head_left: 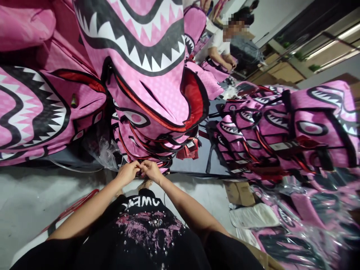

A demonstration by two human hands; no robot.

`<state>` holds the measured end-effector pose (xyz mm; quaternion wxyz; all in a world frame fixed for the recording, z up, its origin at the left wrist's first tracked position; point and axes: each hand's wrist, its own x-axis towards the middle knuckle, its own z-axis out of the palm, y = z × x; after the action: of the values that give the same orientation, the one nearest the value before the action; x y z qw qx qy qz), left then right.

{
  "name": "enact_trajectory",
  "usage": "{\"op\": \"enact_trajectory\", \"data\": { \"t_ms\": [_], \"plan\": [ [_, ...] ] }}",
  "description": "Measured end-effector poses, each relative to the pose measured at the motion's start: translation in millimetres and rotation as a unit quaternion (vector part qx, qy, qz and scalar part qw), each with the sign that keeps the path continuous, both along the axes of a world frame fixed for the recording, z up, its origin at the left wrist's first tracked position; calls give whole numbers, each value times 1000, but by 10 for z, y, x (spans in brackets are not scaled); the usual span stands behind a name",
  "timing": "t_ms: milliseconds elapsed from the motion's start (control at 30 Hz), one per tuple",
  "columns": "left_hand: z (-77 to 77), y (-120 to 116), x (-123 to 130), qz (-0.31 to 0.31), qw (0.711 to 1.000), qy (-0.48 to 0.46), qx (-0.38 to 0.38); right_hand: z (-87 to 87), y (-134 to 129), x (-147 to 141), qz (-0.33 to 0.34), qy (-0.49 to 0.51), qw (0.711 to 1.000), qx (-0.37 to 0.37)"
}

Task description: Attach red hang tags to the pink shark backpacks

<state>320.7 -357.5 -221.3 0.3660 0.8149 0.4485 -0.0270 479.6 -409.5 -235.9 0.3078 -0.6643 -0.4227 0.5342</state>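
Observation:
My left hand (129, 172) and my right hand (151, 170) meet at the table's front edge, at the lower end of a stack of pink shark-print backpacks (157, 95). Both hands are closed, thumbs and fingertips pinched together. Whatever lies between them is too small to make out. The top backpack has a toothed mouth print, black piping and a red lining showing where it gapes. Red tags (189, 149) hang at the stack's right side. Crumpled clear plastic (105, 152) lies just left of my hands.
More pink backpacks (17, 108) are piled at left, with a small dark-yellow object (74, 100) on them. Several backpacks (309, 129) stand along the table (201, 161) at right. Below are a cardboard box (240, 193) and plastic-wrapped bags (306, 213). A co-worker (218, 48) handles pink material behind.

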Motion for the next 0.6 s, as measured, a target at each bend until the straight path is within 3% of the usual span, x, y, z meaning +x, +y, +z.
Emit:
{"op": "enact_trajectory", "data": {
  "t_ms": [300,400,600],
  "plan": [
    [44,33,47,-32,999,35,17,-59,-11,-5,-29,18,999,11],
    [83,33,67,-15,997,57,41,-86,-6,1,-35,26,999,14],
    [118,42,96,-50,996,67,8,-117,-18,32,-31,33,999,19]
  ]
}}
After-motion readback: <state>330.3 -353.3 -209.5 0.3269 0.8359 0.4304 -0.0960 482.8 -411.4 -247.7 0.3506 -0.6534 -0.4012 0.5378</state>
